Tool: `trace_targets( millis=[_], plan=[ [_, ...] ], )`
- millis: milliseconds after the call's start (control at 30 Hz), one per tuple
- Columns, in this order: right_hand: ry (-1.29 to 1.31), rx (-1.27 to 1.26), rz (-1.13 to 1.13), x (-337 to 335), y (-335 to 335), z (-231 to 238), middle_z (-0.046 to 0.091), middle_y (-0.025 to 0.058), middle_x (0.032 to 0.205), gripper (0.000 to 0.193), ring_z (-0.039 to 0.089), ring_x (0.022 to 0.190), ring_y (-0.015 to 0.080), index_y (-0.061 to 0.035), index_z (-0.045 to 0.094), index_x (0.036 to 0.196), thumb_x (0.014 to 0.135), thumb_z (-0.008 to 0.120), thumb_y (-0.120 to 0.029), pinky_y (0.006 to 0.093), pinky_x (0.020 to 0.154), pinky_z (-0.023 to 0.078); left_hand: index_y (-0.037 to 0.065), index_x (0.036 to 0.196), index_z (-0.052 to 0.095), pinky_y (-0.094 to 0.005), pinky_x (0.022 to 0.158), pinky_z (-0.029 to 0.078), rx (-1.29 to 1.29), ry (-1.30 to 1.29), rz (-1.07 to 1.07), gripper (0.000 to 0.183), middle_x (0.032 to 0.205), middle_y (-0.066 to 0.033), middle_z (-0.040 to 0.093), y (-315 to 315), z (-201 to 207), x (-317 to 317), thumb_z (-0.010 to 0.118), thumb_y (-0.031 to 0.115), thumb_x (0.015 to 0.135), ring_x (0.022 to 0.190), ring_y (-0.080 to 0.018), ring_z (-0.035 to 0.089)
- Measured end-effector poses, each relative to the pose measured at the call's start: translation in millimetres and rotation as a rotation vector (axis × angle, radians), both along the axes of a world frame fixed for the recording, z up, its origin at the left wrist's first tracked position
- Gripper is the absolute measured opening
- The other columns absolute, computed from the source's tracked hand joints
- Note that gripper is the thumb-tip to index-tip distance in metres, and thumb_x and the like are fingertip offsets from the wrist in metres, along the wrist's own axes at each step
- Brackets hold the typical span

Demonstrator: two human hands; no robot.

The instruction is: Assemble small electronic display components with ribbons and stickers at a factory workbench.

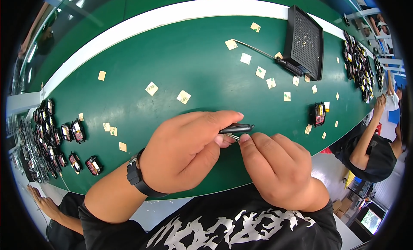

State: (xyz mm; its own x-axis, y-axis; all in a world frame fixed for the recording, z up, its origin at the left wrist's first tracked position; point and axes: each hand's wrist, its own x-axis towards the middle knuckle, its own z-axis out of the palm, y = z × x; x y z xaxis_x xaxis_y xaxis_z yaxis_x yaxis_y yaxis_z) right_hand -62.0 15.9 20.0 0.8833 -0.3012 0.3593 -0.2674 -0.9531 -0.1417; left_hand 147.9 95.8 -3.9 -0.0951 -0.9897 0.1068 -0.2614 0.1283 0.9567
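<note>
Over the near middle of the table, my left hand [185,151] is closed around a small black casing [236,128] with a rounded end. Its fingers cover most of the casing. My right hand [277,168] is closed in a pinch just below that end. Between its thumb and forefinger sits the end of a thin silvery piece [232,137], which runs back toward my left fingertips. What this piece is, and whether it joins the casing, cannot be made out. Both hands are close together, above the green table surface [193,61].
A black perforated tray [304,41] holding tiny parts stands at the far right, beside a long-shafted screwdriver [275,58]. Pale paper squares [183,97] lie scattered. Small black assemblies crowd the left [46,134] and far right [358,63]; one assembly [318,114] lies apart. Co-workers sit at both sides.
</note>
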Motion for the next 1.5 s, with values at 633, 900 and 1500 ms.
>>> trace_targets(
  millis=[633, 900, 1500],
  plan=[
    [-0.037, 0.421, -0.513, -122, -16, 20, 0.057, 0.0092, 0.066, 0.012, 0.05, 0.052, 0.0231, -0.001, 0.064, 0.079, 0.081, 0.076, -0.001, 0.0324, 0.049, 0.037, -0.006, 0.141, 0.052, -0.0295, 0.086, 0.06, 0.414, 0.377, 0.117, 0.039, 0.112, -0.0153, 0.067, -4, 13, 0, 0.046, 0.0, 0.102, 0.099, -0.0238, 0.073],
    [0.006, 0.3, -0.388, -125, -21, 20, 0.043, 0.0121, 0.055, 0.042, 0.044, 0.051, 0.0312, -0.0028, 0.045, 0.06, 0.081, 0.079, -0.015, 0.0425, 0.051, 0.031, -0.003, 0.129, 0.058, -0.0263, 0.07, 0.059, 0.314, 0.478, 0.166, 0.028, 0.101, -0.0125, 0.069, 2, 6, -13, 0.055, 0.002, 0.102, 0.08, -0.0159, 0.071],
    [-0.32, 0.597, -0.288, -152, -52, 8, 0.054, 0.0112, 0.061, 0.025, 0.053, 0.056, 0.0293, -0.0007, 0.061, 0.067, 0.083, 0.079, -0.011, 0.0396, 0.053, 0.04, 0.006, 0.117, 0.066, -0.0222, 0.042, 0.043, 0.254, 0.074, 1.698, 0.024, 0.081, -0.0027, 0.065, 294, -32, 132, 0.067, 0.018, 0.097, 0.056, -0.0104, 0.061]
  ],
)
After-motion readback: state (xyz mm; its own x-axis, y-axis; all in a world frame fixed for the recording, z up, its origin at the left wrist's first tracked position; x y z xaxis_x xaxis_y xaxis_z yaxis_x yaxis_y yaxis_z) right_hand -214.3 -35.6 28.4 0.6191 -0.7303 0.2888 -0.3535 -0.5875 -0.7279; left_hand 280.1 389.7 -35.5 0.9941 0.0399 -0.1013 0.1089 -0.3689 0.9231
